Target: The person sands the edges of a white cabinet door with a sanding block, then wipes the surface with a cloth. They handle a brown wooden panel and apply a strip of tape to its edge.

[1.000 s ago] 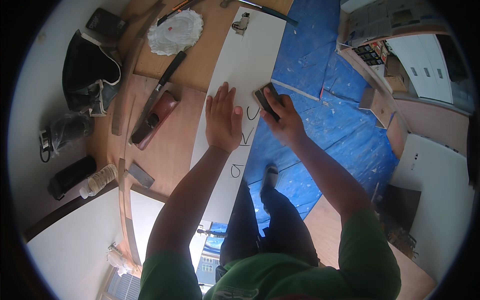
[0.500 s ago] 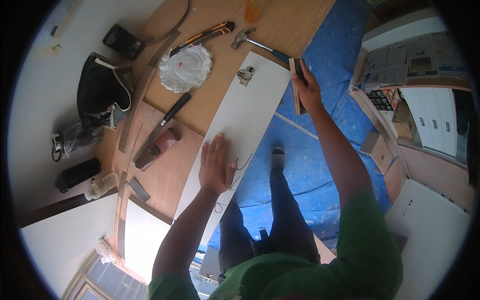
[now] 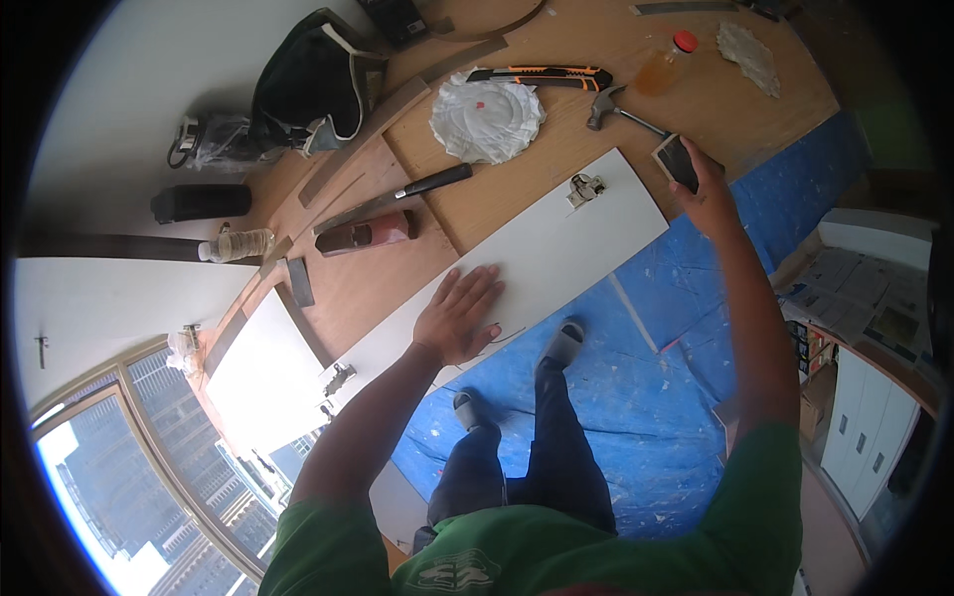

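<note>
At centre, the left hand lies spread on the white board; upper right, the right hand grips what seems a sanding block.

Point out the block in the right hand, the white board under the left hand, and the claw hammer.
Block (image 3: 679, 164): head view, on its dark face.
White board (image 3: 556, 248): head view, on its bare upper surface.
Claw hammer (image 3: 602, 105): head view, on its metal head.

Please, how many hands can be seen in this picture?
2: the left hand rests palm-down on the white board; the right hand holds a dark block near the hammer. None seems hidden.
</note>
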The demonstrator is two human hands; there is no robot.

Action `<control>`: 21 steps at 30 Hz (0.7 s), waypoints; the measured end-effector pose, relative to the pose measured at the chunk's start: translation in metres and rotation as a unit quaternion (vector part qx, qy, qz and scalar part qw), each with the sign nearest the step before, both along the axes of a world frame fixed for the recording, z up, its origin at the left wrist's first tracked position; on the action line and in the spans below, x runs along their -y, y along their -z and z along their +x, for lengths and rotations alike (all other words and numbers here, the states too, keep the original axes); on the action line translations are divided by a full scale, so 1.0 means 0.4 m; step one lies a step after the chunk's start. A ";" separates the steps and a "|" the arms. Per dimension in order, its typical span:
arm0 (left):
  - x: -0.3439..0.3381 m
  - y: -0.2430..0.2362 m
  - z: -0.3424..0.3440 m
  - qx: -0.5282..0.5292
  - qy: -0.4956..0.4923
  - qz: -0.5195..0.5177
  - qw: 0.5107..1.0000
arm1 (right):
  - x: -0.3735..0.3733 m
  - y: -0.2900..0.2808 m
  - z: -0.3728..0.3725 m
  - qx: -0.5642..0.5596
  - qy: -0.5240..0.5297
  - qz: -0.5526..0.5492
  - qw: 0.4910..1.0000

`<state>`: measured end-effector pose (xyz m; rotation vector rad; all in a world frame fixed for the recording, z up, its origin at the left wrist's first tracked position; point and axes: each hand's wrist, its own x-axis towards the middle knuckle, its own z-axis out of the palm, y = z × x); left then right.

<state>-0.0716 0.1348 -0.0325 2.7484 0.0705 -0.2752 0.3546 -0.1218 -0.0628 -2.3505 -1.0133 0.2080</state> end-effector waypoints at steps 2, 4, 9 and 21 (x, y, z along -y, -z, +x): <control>0.000 -0.001 0.004 -0.003 0.006 0.008 1.000 | -0.008 0.001 0.002 0.007 -0.054 -0.026 0.998; -0.004 0.002 0.005 0.006 0.007 0.009 1.000 | -0.004 0.000 0.026 0.014 -0.107 -0.049 0.993; -0.009 0.018 -0.006 0.053 0.002 -0.007 0.999 | 0.004 0.035 0.021 0.166 -0.067 -0.113 0.977; 0.002 0.039 -0.022 0.073 -0.011 -0.006 0.997 | 0.286 0.170 -0.706 -0.426 0.153 -0.162 0.877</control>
